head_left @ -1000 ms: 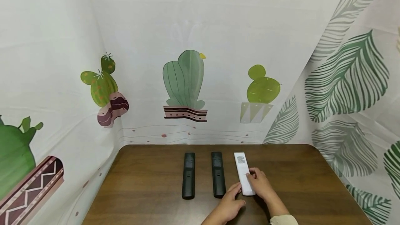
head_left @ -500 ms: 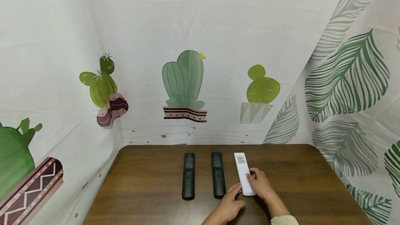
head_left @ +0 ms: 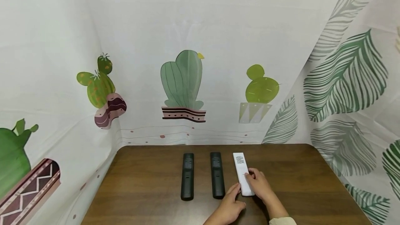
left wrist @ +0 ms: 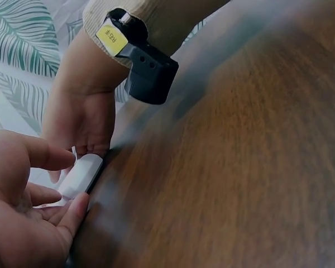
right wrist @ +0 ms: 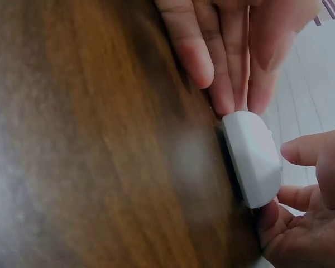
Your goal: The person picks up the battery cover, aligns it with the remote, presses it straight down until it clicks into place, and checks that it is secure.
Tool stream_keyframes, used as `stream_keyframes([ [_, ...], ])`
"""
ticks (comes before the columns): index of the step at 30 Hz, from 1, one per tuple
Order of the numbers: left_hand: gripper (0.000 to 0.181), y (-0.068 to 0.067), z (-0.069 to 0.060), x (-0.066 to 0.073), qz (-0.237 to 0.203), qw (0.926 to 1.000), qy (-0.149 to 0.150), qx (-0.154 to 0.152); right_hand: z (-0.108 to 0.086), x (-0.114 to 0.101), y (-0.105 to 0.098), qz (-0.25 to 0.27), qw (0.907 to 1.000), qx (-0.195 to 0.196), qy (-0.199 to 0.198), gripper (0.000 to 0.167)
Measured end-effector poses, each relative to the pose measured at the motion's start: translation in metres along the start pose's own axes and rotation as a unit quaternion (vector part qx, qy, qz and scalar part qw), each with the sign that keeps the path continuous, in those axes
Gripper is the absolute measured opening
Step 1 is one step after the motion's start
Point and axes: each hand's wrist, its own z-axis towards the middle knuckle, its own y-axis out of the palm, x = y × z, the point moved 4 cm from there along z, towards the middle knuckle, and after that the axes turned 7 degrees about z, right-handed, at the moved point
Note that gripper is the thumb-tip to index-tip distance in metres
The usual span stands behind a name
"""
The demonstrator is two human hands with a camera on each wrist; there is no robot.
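A white remote control (head_left: 242,174) lies on the table at the right of a row, its printed label showing at the far end. My right hand (head_left: 260,184) holds its near half from the right, the thumb over the upper face and the fingers at the side. From the left, my left hand (head_left: 229,206) touches the remote's lower edge with extended fingertips. Both hands meet the remote's near end (right wrist: 254,159) in the right wrist view. The left wrist view shows the same white end (left wrist: 82,174) between the hands. Contact beneath the remote is hidden.
Two black remote controls, one in the middle (head_left: 217,175) and one at the left (head_left: 187,177), lie roughly parallel on the brown wooden table (head_left: 140,183). A cloth backdrop (head_left: 218,27) printed with cacti and leaves stands behind and beside it.
The hands and the white remote control hold nearly the same pose throughout. Only the head view has shifted slightly, moving the scene a little to the left.
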Motion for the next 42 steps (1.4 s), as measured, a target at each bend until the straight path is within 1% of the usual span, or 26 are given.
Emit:
stream_keyframes([
  [3, 0.08, 0.001, 0.0, 0.002, -0.019, 0.9998, -0.005, -0.006, -0.001, -0.002, -0.001, 0.011, 0.9999, 0.0, 0.006, 0.042],
  [7, 0.082, 0.002, 0.0, 0.004, -0.03, 0.9995, -0.008, -0.004, 0.001, -0.005, -0.003, 0.031, 0.9994, -0.005, 0.013, 0.043],
  [12, 0.08, 0.002, -0.001, 0.006, -0.006, 0.9998, -0.017, -0.005, 0.004, -0.001, -0.003, 0.077, 0.9965, -0.009, 0.03, 0.041],
  [15, 0.079, 0.002, -0.002, 0.007, 0.009, 0.9997, -0.022, -0.007, 0.005, 0.002, -0.004, 0.074, 0.9969, 0.003, 0.027, 0.039],
  [17, 0.077, 0.002, -0.002, 0.008, 0.005, 0.9997, -0.023, -0.006, 0.005, 0.003, -0.006, 0.064, 0.9976, 0.017, 0.019, 0.038],
  [20, 0.074, 0.001, -0.004, 0.01, -0.018, 0.9996, -0.022, -0.001, 0.005, 0.004, -0.008, 0.068, 0.9971, 0.031, 0.009, 0.037],
  [24, 0.07, -0.004, -0.008, 0.018, -0.06, 0.998, -0.012, 0.018, 0.004, 0.0, -0.013, 0.078, 0.9955, 0.051, -0.012, 0.035],
  [27, 0.065, -0.012, -0.012, 0.025, -0.098, 0.9944, -0.001, 0.039, 0.004, -0.005, -0.017, 0.07, 0.9948, 0.069, -0.027, 0.034],
  [30, 0.058, -0.023, -0.014, 0.032, -0.12, 0.9907, 0.011, 0.063, 0.003, -0.012, -0.02, 0.062, 0.9943, 0.076, -0.041, 0.034],
  [33, 0.053, -0.038, -0.014, 0.036, -0.112, 0.9895, 0.017, 0.09, 0.001, -0.019, -0.022, 0.05, 0.9934, 0.082, -0.064, 0.033],
  [35, 0.049, -0.048, -0.014, 0.037, -0.102, 0.9892, 0.011, 0.105, 0.0, -0.024, -0.023, 0.036, 0.9921, 0.089, -0.081, 0.032],
  [39, 0.045, -0.068, -0.015, 0.038, -0.088, 0.9882, -0.005, 0.125, -0.003, -0.035, -0.025, 0.019, 0.9886, 0.102, -0.109, 0.029],
  [42, 0.042, -0.082, -0.017, 0.039, -0.066, 0.9878, -0.001, 0.141, -0.003, -0.041, -0.024, 0.011, 0.9875, 0.1, -0.121, 0.028],
])
